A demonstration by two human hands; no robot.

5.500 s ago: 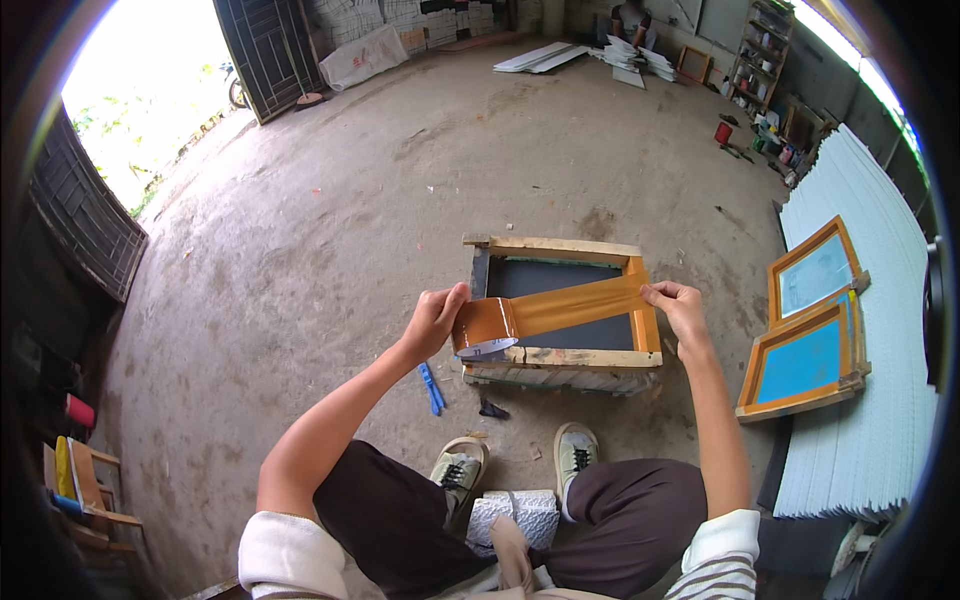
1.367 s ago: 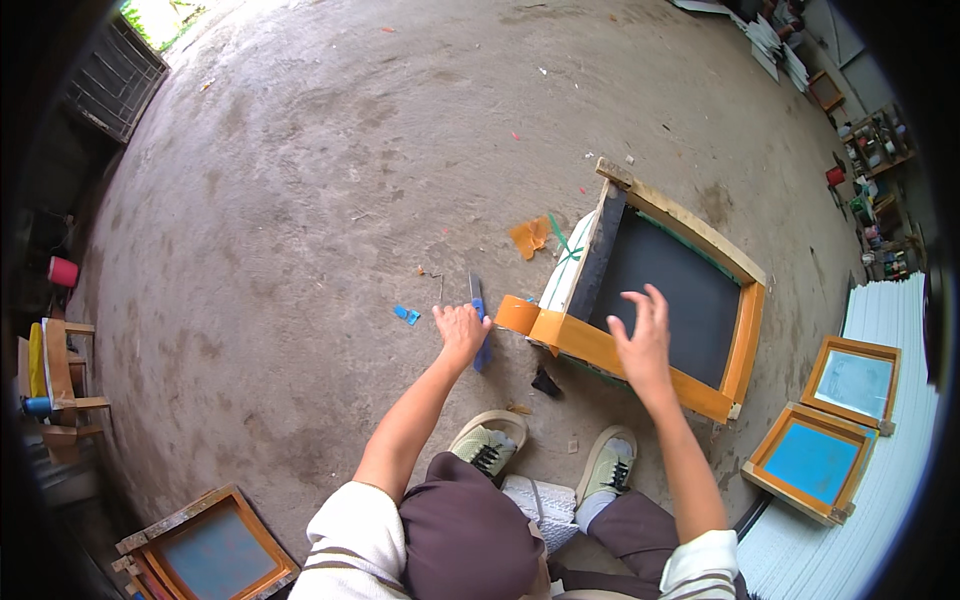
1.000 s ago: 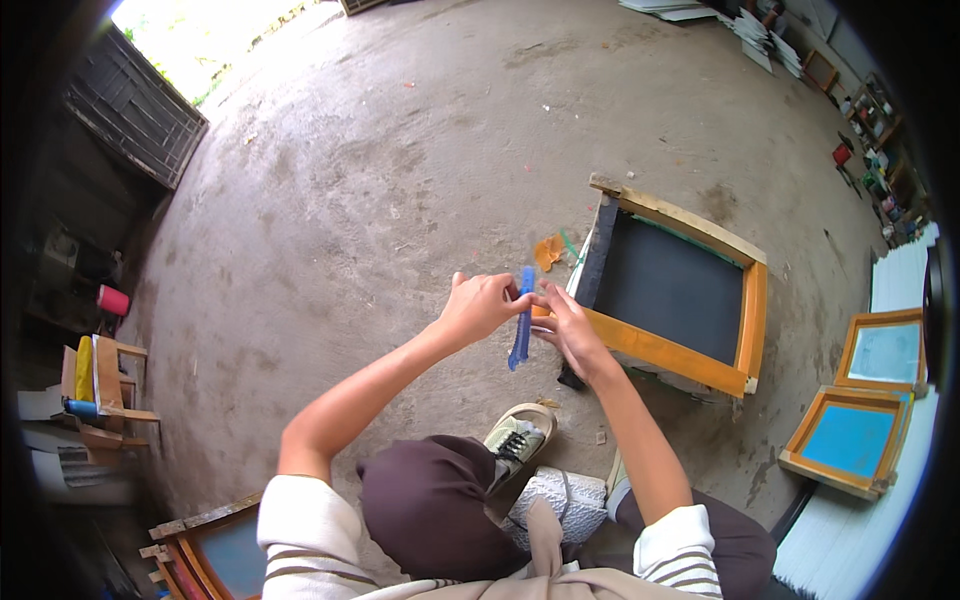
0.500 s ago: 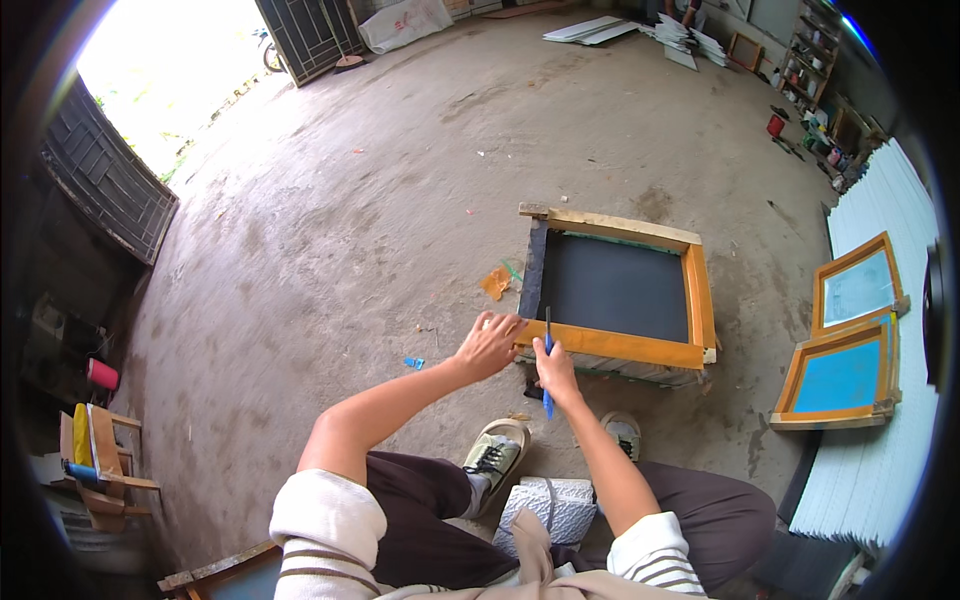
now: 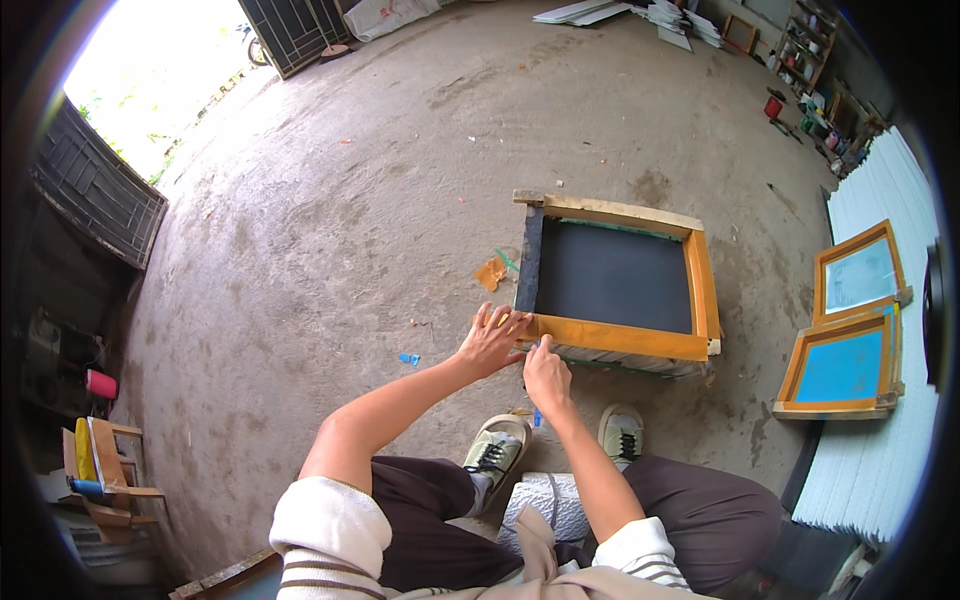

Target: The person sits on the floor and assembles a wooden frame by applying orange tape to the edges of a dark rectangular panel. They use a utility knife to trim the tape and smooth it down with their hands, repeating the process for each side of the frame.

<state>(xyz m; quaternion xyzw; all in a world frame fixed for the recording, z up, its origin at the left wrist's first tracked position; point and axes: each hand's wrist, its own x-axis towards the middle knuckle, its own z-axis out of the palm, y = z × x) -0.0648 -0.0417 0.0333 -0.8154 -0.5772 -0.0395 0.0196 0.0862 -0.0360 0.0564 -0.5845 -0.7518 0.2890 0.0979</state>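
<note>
One knife, long axis toward the frame

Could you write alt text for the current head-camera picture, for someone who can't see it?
A person's left hand is at the near left corner of a wooden frame around a dark panel, while the right hand, beside it, has a blue cutter in its grip. Brown tape runs along the frame's near side; concrete floor lies around it.
</note>
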